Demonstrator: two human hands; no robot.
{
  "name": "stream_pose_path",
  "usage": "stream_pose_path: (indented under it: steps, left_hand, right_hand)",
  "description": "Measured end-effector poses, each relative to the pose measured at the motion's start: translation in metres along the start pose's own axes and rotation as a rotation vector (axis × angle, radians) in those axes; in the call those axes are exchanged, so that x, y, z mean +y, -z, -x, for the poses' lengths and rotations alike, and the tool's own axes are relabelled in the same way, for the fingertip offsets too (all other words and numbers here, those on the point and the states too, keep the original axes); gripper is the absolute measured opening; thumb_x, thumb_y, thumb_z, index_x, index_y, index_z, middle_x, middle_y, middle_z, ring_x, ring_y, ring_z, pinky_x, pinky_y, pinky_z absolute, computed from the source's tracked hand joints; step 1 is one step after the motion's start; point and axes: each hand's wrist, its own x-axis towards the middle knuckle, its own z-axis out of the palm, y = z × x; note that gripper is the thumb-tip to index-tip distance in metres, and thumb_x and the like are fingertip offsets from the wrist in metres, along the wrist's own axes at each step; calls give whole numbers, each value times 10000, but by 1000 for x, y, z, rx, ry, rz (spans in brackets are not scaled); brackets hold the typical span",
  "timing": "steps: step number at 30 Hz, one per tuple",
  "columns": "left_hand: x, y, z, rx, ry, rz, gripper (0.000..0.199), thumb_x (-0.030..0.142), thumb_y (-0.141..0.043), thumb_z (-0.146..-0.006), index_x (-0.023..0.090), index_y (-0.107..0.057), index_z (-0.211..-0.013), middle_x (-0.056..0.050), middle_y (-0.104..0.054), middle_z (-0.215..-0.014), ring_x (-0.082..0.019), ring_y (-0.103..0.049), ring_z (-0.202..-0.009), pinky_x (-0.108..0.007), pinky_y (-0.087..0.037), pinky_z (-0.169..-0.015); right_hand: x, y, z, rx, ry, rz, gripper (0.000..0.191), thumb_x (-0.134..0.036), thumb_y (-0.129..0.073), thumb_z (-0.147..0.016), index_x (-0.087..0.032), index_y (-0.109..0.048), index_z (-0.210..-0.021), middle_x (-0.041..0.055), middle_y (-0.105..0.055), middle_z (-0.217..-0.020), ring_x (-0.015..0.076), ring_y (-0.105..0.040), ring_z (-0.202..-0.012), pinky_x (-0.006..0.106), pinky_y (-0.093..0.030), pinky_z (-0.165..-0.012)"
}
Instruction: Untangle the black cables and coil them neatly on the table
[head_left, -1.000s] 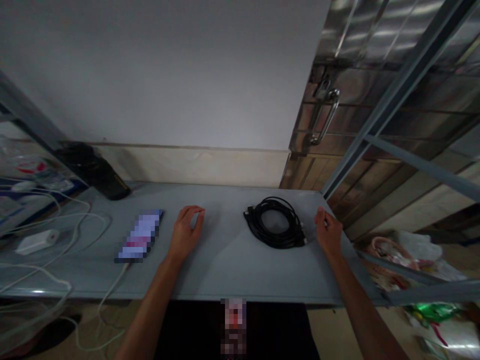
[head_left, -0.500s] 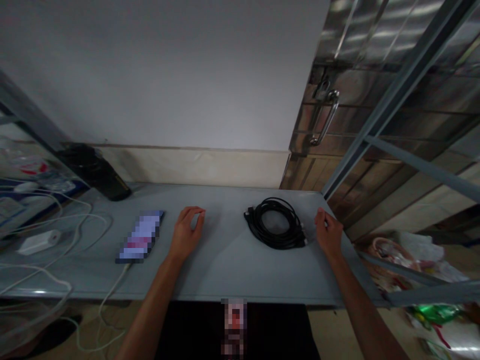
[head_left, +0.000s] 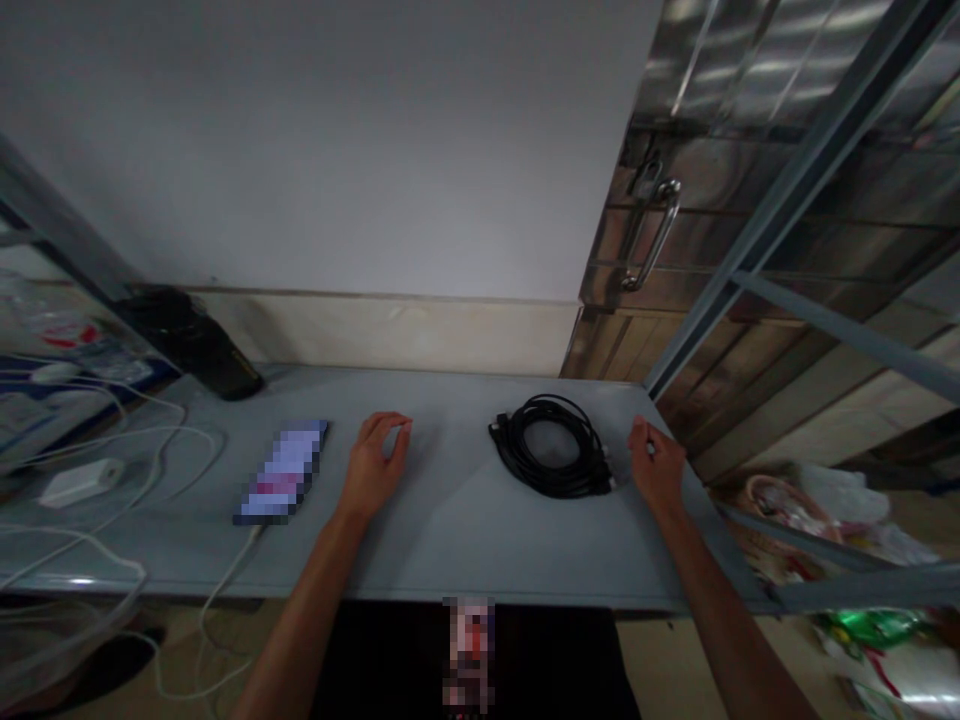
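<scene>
On the grey tabletop (head_left: pixel 465 540), a black cable (head_left: pixel 555 480) lies wound in a round coil, with its plug ends at the coil's left and lower right. Just to the right of that coil is my right hand (head_left: pixel 657 468), its fingers curled in a loose fist with nothing seen inside. My left hand (head_left: pixel 370 472) rests between the coil and a phone (head_left: pixel 283 470), apart from both. Its thumb and fingertips meet in a ring, and bare tabletop shows through the gap. The phone's screen is lit and blurred out, and a white cable (head_left: pixel 251 545) runs from its lower end.
A black bottle (head_left: pixel 199 345) stands at the back left. Near a white charger block (head_left: pixel 81 484) are several loose white cords. Metal frame posts (head_left: pixel 750 245) rise at the table's sides. A wall (head_left: pixel 390 150) closes off the back; a basket (head_left: pixel 784 500) sits beyond the right edge.
</scene>
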Motion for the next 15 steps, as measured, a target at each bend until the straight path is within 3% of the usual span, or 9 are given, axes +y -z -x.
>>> stream_pose_path:
  steps: [15]
  left_hand:
    - [0,0,-1,1,4,-4,261,468,-574,-1129,255,-723,-1153,-111,-740,-1186,-298,-728,-1165,-528,-601,-1103]
  right_hand:
    - [-3,1,0,-17,14,9,669,-692,-448,-1143,-240,-549,-661,-11,-536,-595,162,-462,-576,328,-414,-652]
